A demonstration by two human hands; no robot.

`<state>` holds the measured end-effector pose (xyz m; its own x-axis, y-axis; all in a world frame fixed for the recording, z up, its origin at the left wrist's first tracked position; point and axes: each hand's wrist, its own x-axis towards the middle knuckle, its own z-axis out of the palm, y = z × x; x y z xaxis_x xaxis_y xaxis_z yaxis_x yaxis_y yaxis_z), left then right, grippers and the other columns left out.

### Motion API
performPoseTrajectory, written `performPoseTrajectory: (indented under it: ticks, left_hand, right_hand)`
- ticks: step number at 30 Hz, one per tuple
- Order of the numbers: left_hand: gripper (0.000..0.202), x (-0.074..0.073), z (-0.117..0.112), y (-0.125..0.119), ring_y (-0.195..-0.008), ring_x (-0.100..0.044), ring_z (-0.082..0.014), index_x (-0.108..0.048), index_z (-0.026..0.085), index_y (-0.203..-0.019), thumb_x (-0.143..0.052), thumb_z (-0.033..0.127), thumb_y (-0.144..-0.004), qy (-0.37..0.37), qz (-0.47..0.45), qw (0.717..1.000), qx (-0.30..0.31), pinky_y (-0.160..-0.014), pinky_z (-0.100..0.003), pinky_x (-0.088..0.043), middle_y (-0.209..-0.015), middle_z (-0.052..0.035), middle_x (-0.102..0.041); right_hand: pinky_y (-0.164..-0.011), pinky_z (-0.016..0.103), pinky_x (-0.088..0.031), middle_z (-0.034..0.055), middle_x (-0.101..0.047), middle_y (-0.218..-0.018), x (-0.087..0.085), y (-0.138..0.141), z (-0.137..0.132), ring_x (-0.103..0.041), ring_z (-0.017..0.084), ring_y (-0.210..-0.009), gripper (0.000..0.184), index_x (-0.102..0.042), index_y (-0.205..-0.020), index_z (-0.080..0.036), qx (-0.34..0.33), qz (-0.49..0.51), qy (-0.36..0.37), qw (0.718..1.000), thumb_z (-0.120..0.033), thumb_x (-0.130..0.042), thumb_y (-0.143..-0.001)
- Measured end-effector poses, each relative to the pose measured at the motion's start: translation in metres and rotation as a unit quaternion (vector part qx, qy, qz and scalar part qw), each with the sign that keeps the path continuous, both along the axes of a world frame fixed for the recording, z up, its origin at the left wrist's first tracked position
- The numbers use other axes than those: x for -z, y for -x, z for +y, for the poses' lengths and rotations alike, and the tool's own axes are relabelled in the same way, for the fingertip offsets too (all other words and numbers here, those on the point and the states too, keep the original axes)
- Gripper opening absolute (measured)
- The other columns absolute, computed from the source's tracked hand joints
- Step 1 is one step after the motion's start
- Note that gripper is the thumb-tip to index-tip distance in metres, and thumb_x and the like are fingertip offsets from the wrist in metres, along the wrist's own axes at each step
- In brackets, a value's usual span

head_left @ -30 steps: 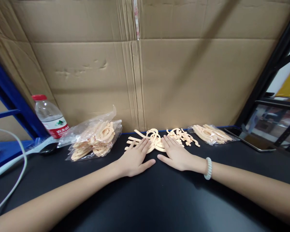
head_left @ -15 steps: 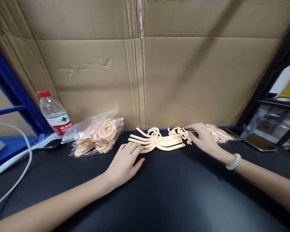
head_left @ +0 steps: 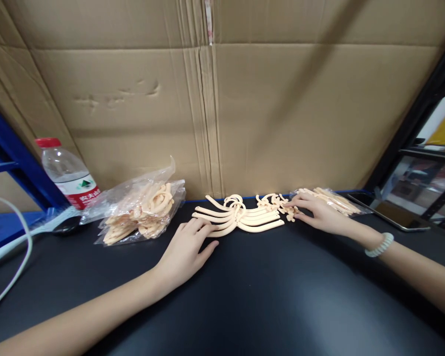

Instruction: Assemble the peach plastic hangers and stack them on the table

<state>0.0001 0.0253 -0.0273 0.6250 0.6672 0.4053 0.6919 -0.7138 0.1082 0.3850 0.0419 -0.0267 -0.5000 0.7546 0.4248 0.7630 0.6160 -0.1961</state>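
One view, head: left hand (head_left: 187, 249) loosely spread, nothing pinched, fingers over the ends of strips (head_left: 261, 228) just ahead. Right hand (head_left: 317, 213) curls at bits (head_left: 278, 203) by its fingertips; can't tell if gripping. Strips probably light, stiffish, smooth; pinch mid-length.

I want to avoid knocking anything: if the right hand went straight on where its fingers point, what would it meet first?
Likely the small pale pieces just ahead of the right hand; whether it touches them is unclear.
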Motion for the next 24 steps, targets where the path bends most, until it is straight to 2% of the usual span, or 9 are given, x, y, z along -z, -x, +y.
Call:
performPoseTrajectory:
  ticks: [7, 10, 13, 19, 24]
  left_hand:
    - [0.018, -0.001, 0.001, -0.001, -0.101, -0.057, -0.0245, -0.061, 0.02, -0.107, -0.059, 0.018, -0.089, 0.01, -0.008, 1.0, 0.001, -0.084, -0.04, -0.044, -0.104, -0.0052, -0.063]
    - [0.018, -0.001, 0.002, -0.002, -0.101, -0.057, -0.0245, -0.062, 0.02, -0.106, -0.06, 0.018, -0.089, 0.01, -0.013, 1.0, 0.002, -0.084, -0.04, -0.044, -0.103, -0.0053, -0.064]
    - [0.015, 0.0, 0.004, -0.005, -0.099, -0.058, -0.0244, -0.063, 0.02, -0.103, -0.059, 0.017, -0.089, 0.008, -0.019, 1.0, 0.002, -0.083, -0.04, -0.044, -0.102, -0.0058, -0.064]
    - [0.005, 0.003, 0.01, -0.008, -0.091, -0.059, -0.0233, -0.063, 0.019, -0.09, -0.058, 0.016, -0.089, 0.002, -0.042, 0.999, 0.003, -0.077, -0.038, -0.044, -0.093, -0.0037, -0.065]
    - [0.007, 0.005, 0.012, -0.007, -0.086, -0.059, -0.0224, -0.061, 0.018, -0.084, -0.056, 0.014, -0.089, 0.018, -0.079, 0.996, 0.028, -0.074, -0.036, -0.045, -0.088, -0.0043, -0.063]
  right_hand:
    - [-0.087, 0.043, -0.046, 0.0097, -0.055, -0.104, -0.005, 0.0, 0.002, -0.054, 0.026, -0.097, 0.033, -0.061, -0.124, -0.028, -0.012, 0.004, 0.014, 1.0, -0.03, -0.048, -0.094]
    - [-0.083, 0.041, -0.048, 0.0094, -0.056, -0.102, -0.006, 0.0, 0.007, -0.055, 0.024, -0.093, 0.043, -0.056, -0.131, -0.029, -0.008, 0.012, 0.015, 1.0, -0.019, -0.036, -0.094]
    - [-0.081, 0.041, -0.047, 0.0098, -0.056, -0.102, -0.002, -0.001, 0.013, -0.055, 0.024, -0.093, 0.049, -0.062, -0.124, -0.029, -0.001, 0.005, 0.005, 1.0, -0.01, -0.035, -0.088]
    - [-0.082, 0.04, -0.048, 0.0088, -0.057, -0.099, 0.005, 0.001, 0.021, -0.055, 0.024, -0.091, 0.031, -0.07, -0.109, -0.028, -0.005, 0.004, -0.003, 1.0, -0.019, -0.045, -0.091]
    - [-0.081, 0.04, -0.048, 0.0092, -0.054, -0.098, 0.011, 0.005, 0.022, -0.054, 0.024, -0.092, 0.027, -0.069, -0.103, -0.025, -0.008, 0.04, -0.035, 0.999, -0.024, -0.043, -0.094]
